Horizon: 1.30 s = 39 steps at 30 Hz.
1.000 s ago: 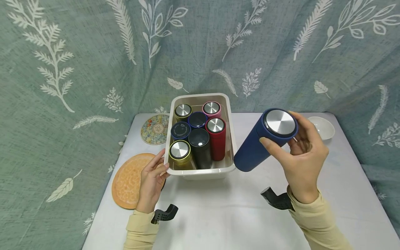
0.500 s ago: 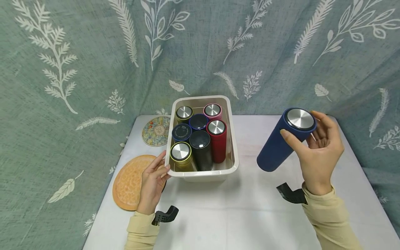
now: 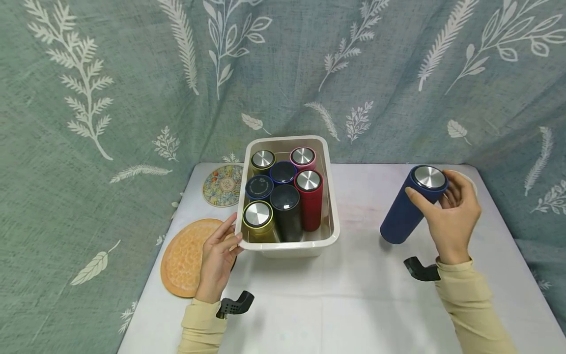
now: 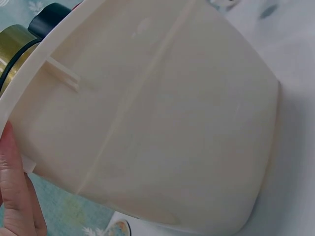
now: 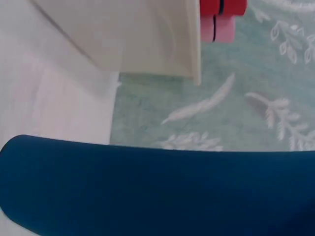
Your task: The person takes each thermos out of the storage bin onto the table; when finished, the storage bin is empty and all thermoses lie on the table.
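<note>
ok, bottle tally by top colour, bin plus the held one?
Silver: 5 (gold bottle, back-left bottle, pink bottle, red bottle, navy bottle in the right hand)
Dark: 3 (black bottle, centre bottle, left-middle bottle)
Total: 8 bottles

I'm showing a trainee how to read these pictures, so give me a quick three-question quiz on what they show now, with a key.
1. Multiple choice: where does the right hand hold the navy bottle?
A. Near its base
B. Near its upper end
C. Nowhere; it does not touch the bottle

2. True or false: the left hand is touching the navy bottle.

3. Count: in the head view, how many bottles stand inside the white bin?

Key
1. B
2. False; the left hand grips the white bin by its rim.
3. Seven
</note>
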Motion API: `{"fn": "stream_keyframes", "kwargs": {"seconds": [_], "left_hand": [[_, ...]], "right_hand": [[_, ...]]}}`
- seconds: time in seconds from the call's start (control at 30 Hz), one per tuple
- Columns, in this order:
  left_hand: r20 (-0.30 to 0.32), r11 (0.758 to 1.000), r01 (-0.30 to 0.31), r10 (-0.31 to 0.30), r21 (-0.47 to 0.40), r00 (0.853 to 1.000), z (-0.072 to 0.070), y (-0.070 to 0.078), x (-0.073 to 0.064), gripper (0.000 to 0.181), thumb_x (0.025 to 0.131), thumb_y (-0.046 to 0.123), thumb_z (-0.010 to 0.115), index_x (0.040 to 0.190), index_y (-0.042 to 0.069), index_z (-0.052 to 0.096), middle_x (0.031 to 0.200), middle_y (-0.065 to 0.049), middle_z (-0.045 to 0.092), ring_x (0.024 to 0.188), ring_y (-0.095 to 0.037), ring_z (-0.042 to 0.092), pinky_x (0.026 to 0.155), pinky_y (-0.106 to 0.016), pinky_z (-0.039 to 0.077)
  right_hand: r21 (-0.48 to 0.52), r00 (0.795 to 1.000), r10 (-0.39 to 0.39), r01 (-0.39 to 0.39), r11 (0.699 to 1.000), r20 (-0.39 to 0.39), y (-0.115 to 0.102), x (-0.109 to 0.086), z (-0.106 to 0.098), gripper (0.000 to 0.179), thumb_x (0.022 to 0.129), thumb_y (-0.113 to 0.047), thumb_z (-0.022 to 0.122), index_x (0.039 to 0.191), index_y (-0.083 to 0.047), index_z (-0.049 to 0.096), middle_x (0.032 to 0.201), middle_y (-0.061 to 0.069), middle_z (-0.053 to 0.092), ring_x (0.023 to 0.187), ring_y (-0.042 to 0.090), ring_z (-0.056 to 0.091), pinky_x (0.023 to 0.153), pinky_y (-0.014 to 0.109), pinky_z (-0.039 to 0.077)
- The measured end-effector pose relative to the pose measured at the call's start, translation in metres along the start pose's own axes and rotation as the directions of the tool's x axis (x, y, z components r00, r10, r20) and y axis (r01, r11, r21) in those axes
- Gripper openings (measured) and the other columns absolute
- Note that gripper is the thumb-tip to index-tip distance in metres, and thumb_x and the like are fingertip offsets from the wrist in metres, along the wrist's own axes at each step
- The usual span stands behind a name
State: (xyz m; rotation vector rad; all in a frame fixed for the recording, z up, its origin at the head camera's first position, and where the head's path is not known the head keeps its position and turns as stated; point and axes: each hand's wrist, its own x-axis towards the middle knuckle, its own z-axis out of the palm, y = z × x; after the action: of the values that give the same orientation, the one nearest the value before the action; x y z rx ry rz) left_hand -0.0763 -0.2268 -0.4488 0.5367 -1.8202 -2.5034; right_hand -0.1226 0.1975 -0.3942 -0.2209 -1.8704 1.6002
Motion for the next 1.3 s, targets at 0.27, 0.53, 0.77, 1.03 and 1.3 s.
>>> {"fn": "stream_keyframes", "kwargs": {"seconds": [0.27,0.53,0.77,1.03,1.3], "left_hand": [[0.004,1.000,-0.008,0.008,0.008,1.000,0.000,0.000,0.000,0.056,0.095,-0.005,0.057,0.149,0.007,0.048,0.101,0.005,0.062,0.079,-0.005,0.065,0.068,-0.017,0.056],[0.001,1.000,0.008,-0.008,0.011,1.000,0.001,0.000,0.001,0.055,0.095,-0.005,0.056,0.147,0.011,0.051,0.103,0.004,0.061,0.078,-0.005,0.064,0.067,-0.018,0.056],[-0.001,1.000,0.012,-0.012,0.022,1.000,-0.001,0.000,0.001,0.056,0.094,-0.004,0.058,0.148,0.011,0.051,0.103,0.005,0.060,0.078,-0.005,0.063,0.068,-0.018,0.056],[0.033,1.000,-0.002,0.001,0.027,0.999,-0.004,0.001,0.001,0.056,0.095,-0.004,0.058,0.148,0.010,0.049,0.107,0.003,0.059,0.080,-0.005,0.064,0.070,-0.018,0.057],[0.025,0.999,-0.022,0.022,0.029,0.999,-0.004,-0.001,0.000,0.055,0.095,-0.004,0.057,0.147,0.010,0.051,0.107,0.002,0.058,0.079,-0.005,0.064,0.069,-0.018,0.057]], "right_hand": [[-0.115,0.999,0.039,-0.040,0.993,-0.011,0.019,0.010,-0.005,0.069,0.072,-0.007,0.088,0.135,-0.016,0.061,0.121,-0.010,0.061,0.112,0.007,0.062,0.095,0.015,0.052],[-0.208,0.996,0.085,-0.080,0.975,0.016,0.035,0.023,-0.008,0.070,0.071,-0.013,0.090,0.135,-0.022,0.063,0.122,-0.015,0.057,0.121,0.007,0.059,0.107,0.023,0.049],[-0.245,0.998,0.062,-0.052,0.968,0.033,0.041,0.035,-0.002,0.070,0.073,-0.015,0.089,0.136,-0.018,0.061,0.122,-0.012,0.057,0.121,0.008,0.059,0.109,0.023,0.048],[-0.214,0.996,0.089,-0.089,0.973,-0.009,0.042,0.053,0.007,0.071,0.071,-0.020,0.091,0.135,-0.022,0.060,0.130,-0.004,0.062,0.123,0.009,0.059,0.110,0.024,0.047],[-0.186,0.993,0.119,-0.122,0.975,-0.024,0.050,0.068,0.014,0.071,0.073,-0.021,0.090,0.137,-0.022,0.059,0.136,0.000,0.060,0.128,0.012,0.057,0.114,0.025,0.044]]}}
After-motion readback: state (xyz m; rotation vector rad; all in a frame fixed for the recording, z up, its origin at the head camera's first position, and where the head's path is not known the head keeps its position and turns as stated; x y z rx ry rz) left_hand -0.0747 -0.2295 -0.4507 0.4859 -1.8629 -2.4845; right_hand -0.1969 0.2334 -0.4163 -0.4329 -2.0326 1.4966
